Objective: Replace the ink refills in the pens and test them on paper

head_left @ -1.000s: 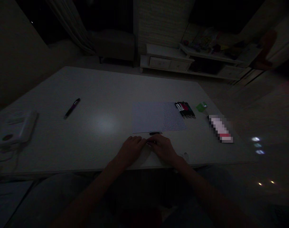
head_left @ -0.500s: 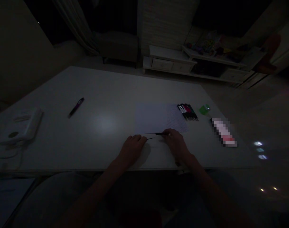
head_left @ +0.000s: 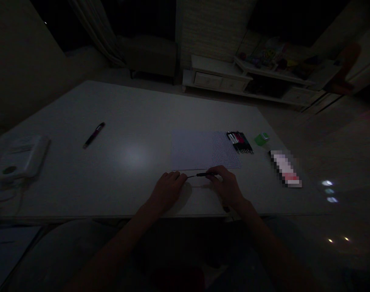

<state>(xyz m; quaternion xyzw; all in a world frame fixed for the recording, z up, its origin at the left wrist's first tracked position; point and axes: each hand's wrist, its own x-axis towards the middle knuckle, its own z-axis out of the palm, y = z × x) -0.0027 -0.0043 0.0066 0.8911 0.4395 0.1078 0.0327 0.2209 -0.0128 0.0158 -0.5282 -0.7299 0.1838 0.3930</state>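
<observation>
The room is very dim. My right hand pinches a dark pen that lies level just above the white table, near its front edge. My left hand rests closed beside it, fingertips at the pen's thin left tip; whether it grips the tip I cannot make out. Just beyond both hands lies a sheet of paper, partly covered in small print on its right side.
A bundle of pens and a small green object lie right of the paper, then a blurred-out tube. A lone pen lies far left. A white device with a cord sits at the left edge.
My hands were together at the front edge. The right hand moved right, drawing the pen body away from the left hand, so the thin tip now shows between them.
</observation>
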